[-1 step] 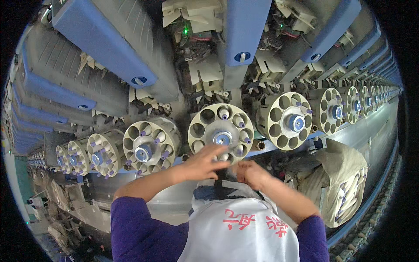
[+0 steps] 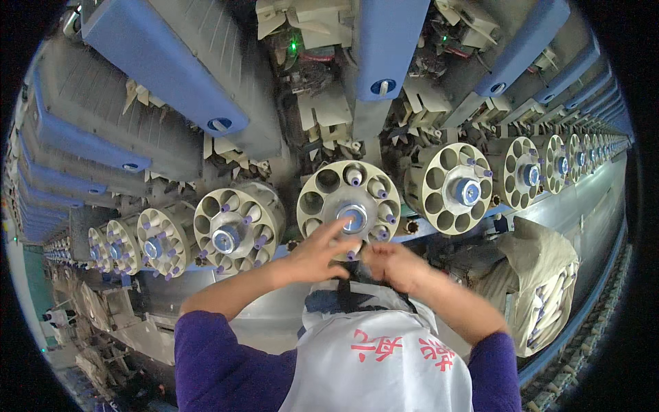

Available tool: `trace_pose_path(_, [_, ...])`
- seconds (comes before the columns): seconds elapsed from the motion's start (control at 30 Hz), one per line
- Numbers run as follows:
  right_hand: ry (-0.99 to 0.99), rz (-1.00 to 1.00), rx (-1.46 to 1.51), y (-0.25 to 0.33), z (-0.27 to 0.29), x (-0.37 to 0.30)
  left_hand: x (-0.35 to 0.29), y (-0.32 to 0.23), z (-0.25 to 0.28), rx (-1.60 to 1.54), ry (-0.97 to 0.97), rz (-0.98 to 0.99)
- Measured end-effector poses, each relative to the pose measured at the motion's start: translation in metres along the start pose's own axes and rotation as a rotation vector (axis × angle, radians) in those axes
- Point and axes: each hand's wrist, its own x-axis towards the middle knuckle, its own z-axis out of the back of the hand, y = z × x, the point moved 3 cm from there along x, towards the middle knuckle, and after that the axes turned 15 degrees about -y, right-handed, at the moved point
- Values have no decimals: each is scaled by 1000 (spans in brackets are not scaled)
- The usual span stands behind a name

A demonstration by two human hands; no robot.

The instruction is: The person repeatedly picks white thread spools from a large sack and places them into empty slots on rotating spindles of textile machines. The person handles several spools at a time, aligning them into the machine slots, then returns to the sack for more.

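In front of me is a round cream bobbin magazine with a ring of holes around a blue hub. Several holes hold white yarn bobbins with purple tips; others at its upper left are vacant. My left hand lies across the magazine's lower left, fingers apart, one fingertip over the hub and the others near a purple-tipped bobbin at the bottom. My right hand is closed, fingertips pinched at the lower right rim. Whatever is between those fingers is too small or blurred to make out.
More magazines stand left and right along the machine. Blue-edged panels jut out above. At the right, an open cloth sack holds many white bobbins. A metal ledge runs beyond it.
My right hand has moved slightly up and left, onto the magazine's lower rim. The fingers of my left hand have shifted a little upward over the hub.
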Motion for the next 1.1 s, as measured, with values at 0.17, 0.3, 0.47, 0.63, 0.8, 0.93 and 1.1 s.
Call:
trace_pose_path(0.17, [376, 574, 355, 220, -39, -83, 41, -8, 27, -1128, -338, 400])
trace_pose_path(0.3, [751, 788, 408, 257, -46, -97, 73, 21, 26, -1190, -224, 350])
trace_pose_path(0.47, [-267, 799, -891, 109, -40, 46, 0, 74, 25, 335, -344, 451])
trace_pose_path(0.63, [-494, 1104, -869, 55, 4, 69, -74, 86, 9, 412, -81, 576])
trace_pose_path(0.8, [-558, 1239, -715, 112, -16, -2, -58, 46, 53, 71, -538, 427])
trace_pose_path(0.93, [-240, 1351, -400, 123, -105, -20, -47, 31, 96, -1195, -1147, 532])
trace_pose_path(1.1, [217, 336, -632, 32, -105, -28, -49, 30, 140, -1780, -967, 57])
